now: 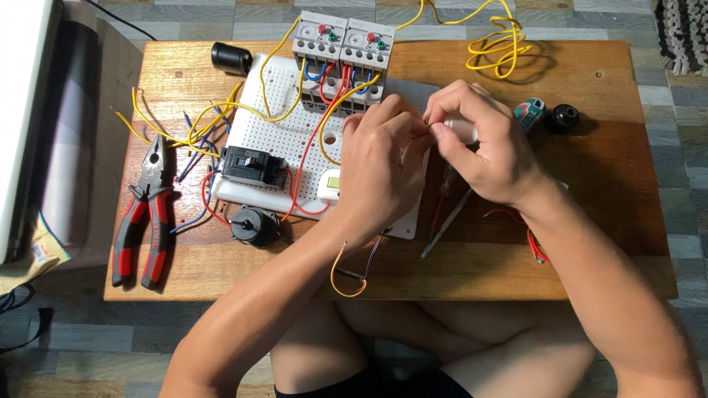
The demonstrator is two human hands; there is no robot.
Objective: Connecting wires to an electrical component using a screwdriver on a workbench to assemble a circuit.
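Note:
My left hand (382,163) and my right hand (481,144) meet above the white perforated board (284,133). My right hand closes around a small white rounded part (463,131). My left hand's fingers pinch at that part's left end, where a thin wire tip shows; what exactly they hold is hidden. Two grey relay blocks (341,55) with red, blue and yellow wires sit at the board's far edge. A black breaker (253,167) and a small white switch (330,185) are mounted near my left wrist.
Red-handled pliers (144,214) lie at the left of the wooden table (605,169). A black round part (253,225) sits at the board's near edge. Screwdrivers (447,221) lie under my right hand. A yellow wire coil (500,44) and a black knob (563,116) sit far right.

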